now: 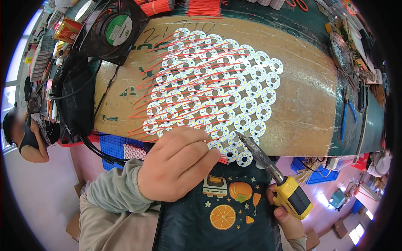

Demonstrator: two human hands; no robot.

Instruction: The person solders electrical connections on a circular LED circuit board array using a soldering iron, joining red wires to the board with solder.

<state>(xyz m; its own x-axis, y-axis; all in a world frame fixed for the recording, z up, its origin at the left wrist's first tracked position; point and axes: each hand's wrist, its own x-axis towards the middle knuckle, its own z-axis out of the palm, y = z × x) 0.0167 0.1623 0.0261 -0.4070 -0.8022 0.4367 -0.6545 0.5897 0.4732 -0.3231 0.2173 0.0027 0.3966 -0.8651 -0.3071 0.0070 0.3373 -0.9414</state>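
Grips iron (pixel 272 170) in R hand (pixel 288 217), pinches red wires (pixel 225 160) w/ L hand (pixel 178 163), prob. light, bendy, best held nr ends.

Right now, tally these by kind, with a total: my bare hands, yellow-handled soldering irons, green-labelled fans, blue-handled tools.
Your bare hands: 2 (left hand, right hand)
Yellow-handled soldering iron: 1
Green-labelled fan: 1
Blue-handled tool: 1
Total: 5

Wires (pixel 190 96) are red, ring boards (pixel 248 101) white, iron handle (pixel 293 198) yellow-and-black.
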